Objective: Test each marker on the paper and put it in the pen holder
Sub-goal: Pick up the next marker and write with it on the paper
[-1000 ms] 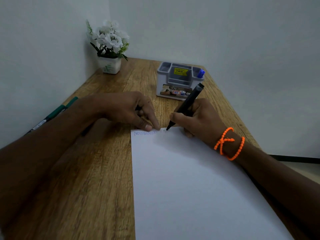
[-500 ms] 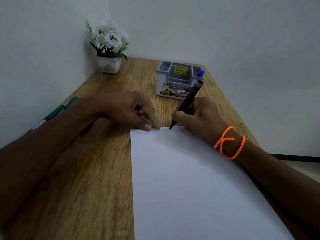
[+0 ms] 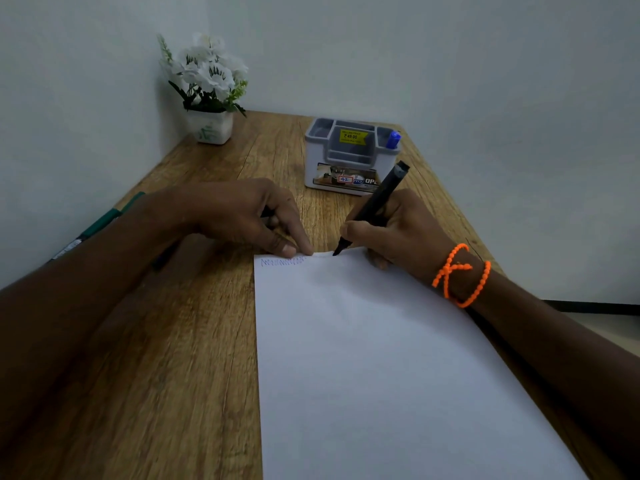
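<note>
A white paper (image 3: pixel 381 375) lies on the wooden table (image 3: pixel 173 375). My right hand (image 3: pixel 401 230) grips an uncapped black marker (image 3: pixel 379 200) with its tip at the paper's top edge, right of a faint blue scribble (image 3: pixel 282 262). My left hand (image 3: pixel 235 213) presses that edge with a fingertip and thumb. A small dark piece, apparently the cap (image 3: pixel 268 213), shows between its curled fingers. The grey pen holder (image 3: pixel 322 168) stands behind my hands with a blue marker (image 3: pixel 393 139) in its right slot.
Green markers (image 3: pixel 104 220) lie along the left wall, partly hidden by my left forearm. A dark pen (image 3: pixel 162 261) shows under that forearm. A white pot of flowers (image 3: pixel 209 128) stands in the far left corner. Walls close in on the left and back.
The black marker's tip has shifted slightly along the paper's top edge and the marker stands a little steeper. My left hand has stayed in place.
</note>
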